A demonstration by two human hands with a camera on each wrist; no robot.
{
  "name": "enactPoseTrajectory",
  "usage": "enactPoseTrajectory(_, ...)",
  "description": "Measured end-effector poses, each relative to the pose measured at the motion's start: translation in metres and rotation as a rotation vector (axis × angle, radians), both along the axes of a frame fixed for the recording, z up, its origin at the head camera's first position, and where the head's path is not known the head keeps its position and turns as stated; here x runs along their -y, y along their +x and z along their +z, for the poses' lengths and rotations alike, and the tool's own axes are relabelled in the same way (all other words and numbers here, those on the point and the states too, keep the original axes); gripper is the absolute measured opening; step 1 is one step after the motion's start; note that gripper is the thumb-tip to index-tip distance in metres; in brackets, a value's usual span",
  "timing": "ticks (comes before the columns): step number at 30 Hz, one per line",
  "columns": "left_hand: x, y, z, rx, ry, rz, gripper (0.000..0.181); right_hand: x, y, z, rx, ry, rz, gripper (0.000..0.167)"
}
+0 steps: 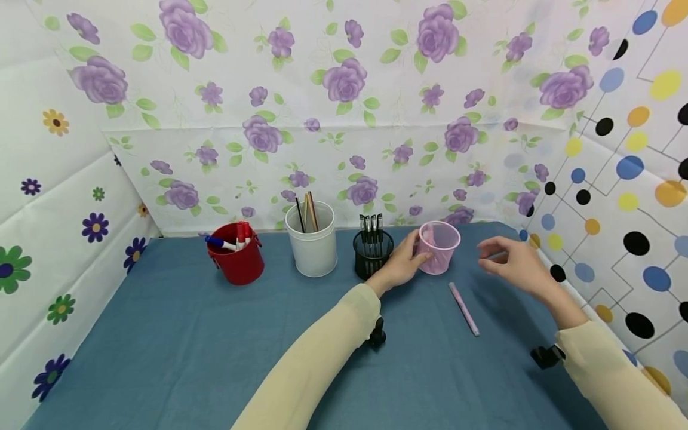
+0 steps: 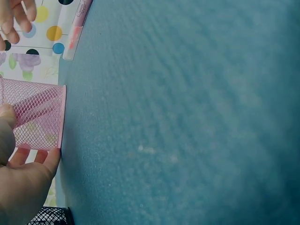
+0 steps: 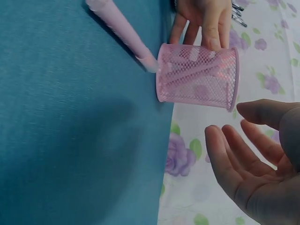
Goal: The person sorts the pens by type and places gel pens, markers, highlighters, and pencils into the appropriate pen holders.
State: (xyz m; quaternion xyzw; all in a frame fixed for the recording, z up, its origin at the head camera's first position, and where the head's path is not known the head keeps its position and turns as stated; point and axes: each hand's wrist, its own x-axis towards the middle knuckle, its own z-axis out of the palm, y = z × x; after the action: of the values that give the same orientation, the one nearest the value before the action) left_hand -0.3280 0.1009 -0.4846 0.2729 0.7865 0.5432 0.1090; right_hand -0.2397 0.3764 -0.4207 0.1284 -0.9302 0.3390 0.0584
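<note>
A pink mesh pen cup (image 1: pixel 438 254) stands upright toward the back right of the table. My left hand (image 1: pixel 400 263) holds it by its left side, thumb in front, as the left wrist view shows with the cup (image 2: pixel 40 115). Inside the cup, a pink pen (image 3: pixel 197 70) leans, seen through the mesh. My right hand (image 1: pixel 513 263) hovers to the right of the cup, apart from it, fingers loosely bent and nothing between them. A pink marker (image 1: pixel 464 309) lies on the table in front of the cup, between both arms.
Left of the pink cup stand a black mesh holder (image 1: pixel 371 254) with several black pens, a white cup (image 1: pixel 314 254) with pencils, and a red bucket (image 1: pixel 242 263) with red and blue markers. Patterned cloth walls (image 1: pixel 344 149) border the blue table (image 1: pixel 188 346).
</note>
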Motion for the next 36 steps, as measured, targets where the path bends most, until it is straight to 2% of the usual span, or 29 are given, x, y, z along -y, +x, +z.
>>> enactPoseTrajectory(11, -0.001, 0.002, 0.001, -0.005, 0.005, 0.005, 0.064, 0.011, 0.014, -0.018, 0.101, 0.079, -0.002, 0.034)
enactPoseTrajectory(19, 0.0, 0.002, 0.001, -0.001, 0.007, 0.008, 0.064, 0.02, 0.02, -0.031, 0.228, 0.088, 0.025, 0.035)
enactPoseTrajectory(30, 0.0, 0.002, 0.001, -0.006, -0.008, 0.017, 0.064, 0.032, 0.029, -0.038, 0.295, 0.112, 0.042, 0.035)
enactPoseTrajectory(36, 0.0, 0.002, 0.001, -0.012, -0.006, 0.015, 0.064, 0.035, 0.027, -0.042, 0.313, 0.113, 0.037, 0.033)
